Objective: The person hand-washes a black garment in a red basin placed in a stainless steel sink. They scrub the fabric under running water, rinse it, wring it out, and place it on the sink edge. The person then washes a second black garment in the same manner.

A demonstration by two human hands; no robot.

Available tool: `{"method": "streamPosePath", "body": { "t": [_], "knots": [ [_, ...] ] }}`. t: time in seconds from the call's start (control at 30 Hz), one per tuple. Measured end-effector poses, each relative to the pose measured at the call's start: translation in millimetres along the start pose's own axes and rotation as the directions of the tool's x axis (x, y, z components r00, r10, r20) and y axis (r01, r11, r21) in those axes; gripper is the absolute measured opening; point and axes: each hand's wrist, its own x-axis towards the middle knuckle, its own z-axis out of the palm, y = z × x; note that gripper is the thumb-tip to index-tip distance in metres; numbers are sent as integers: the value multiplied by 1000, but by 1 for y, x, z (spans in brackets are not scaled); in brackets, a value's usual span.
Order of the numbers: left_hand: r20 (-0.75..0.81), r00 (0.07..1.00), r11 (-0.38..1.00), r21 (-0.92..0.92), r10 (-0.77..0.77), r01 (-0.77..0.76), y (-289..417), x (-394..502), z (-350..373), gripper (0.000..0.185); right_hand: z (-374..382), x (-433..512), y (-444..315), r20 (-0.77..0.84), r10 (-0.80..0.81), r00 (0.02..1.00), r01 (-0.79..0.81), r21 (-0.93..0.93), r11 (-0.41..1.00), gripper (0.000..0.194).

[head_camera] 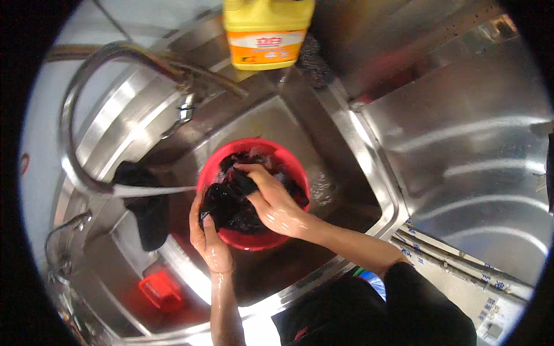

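Observation:
A round red plastic basin [295,163] stands in the stainless steel sink bowl, holding water and soaked black cloth [246,216]. My right hand [277,207] reaches over the basin and pinches a bunched part of the cloth between thumb and fingers. At the basin's left rim, my left hand [210,242] grips another wet fold, its thumb on the near side. Both hands are wet and shiny. Running water [151,190] streams from the curved metal faucet [69,125] toward the left side of the basin. How far the cloth extends underwater is hidden.
Another black cloth piece [149,212] drapes over the divider between the sink bowls. A red plastic object [161,289] lies in the left bowl. Behind the sink stands a yellow detergent jug [268,36]. A second faucet [65,242] is at left; a steel panel [458,129] rises at right.

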Motion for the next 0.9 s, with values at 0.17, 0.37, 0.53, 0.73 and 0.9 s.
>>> {"method": "streamPosePath", "body": {
  "t": [0.17,0.37,0.53,0.73,0.9],
  "knots": [
    [-31,983,962,-198,183,-185,110,-11,3,38,-52,-7,-128,222,-265,938,244,118,963,22],
    [30,1000,977,211,8,-15,46,10,-2,27,-25,6,-59,228,-159,961,160,15,987,20],
    [250,966,633,738,64,-233,-118,38,14,45,22,7,94,115,-74,991,123,-515,848,28],
    [320,947,440,855,-32,-274,-258,18,12,52,55,-33,236,175,174,969,3,-713,702,23],
    [122,980,467,884,-155,-36,-368,10,5,42,74,-49,307,110,286,952,-132,-694,708,20]
  ]
}}
